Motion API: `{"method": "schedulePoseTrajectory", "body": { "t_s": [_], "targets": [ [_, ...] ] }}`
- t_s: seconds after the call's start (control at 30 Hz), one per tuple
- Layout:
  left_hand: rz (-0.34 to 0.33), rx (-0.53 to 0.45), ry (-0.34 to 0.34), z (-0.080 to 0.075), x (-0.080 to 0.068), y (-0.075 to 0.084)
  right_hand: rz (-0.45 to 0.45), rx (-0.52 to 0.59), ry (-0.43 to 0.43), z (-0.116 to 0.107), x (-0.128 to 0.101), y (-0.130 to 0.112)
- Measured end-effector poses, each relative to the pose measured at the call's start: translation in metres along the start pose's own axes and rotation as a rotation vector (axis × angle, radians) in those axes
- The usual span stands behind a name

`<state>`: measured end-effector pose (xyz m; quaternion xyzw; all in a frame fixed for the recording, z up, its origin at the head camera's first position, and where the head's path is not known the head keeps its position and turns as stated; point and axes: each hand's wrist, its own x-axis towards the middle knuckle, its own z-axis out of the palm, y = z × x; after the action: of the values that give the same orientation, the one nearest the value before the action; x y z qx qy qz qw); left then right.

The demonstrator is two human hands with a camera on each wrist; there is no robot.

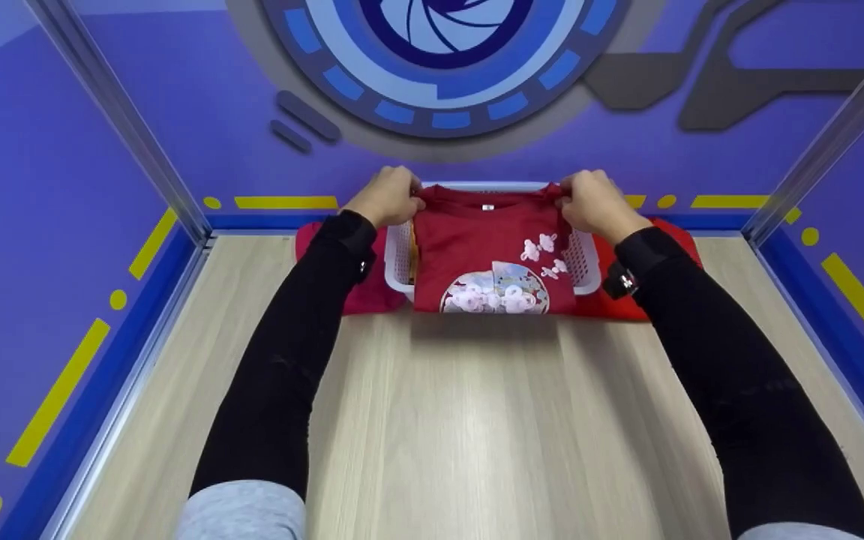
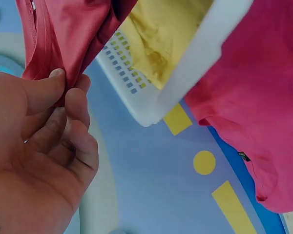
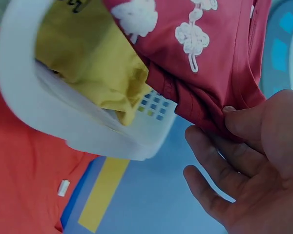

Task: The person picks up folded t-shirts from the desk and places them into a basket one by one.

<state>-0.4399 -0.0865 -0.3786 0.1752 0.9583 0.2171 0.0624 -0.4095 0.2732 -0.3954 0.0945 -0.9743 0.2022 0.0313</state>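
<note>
Wrist views alone reveal yellow garment in basket

Dark red shirt up front, printed with white-pink blossom clusters and a pale half-round picture at the hem. Under it, a white basket with a grid of small holes, and a yellow garment inside. A pink-magenta cloth on one side, an orange-red one on the other. Pale wood-grain table; purple walls with yellow dashes and dots.
</note>
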Motion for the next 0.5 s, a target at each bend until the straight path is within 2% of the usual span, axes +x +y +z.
{"method": "schedulePoseTrajectory", "body": {
  "t_s": [0.33, 0.5],
  "targets": [
    [-0.011, 0.01, -0.069, 0.013, -0.001, -0.009, -0.048, -0.012, -0.009, 0.02, -0.001, 0.004],
    [-0.016, 0.017, -0.045, 0.02, 0.002, -0.012, -0.046, -0.033, -0.021, 0.026, 0.001, 0.008]
  ]
}}
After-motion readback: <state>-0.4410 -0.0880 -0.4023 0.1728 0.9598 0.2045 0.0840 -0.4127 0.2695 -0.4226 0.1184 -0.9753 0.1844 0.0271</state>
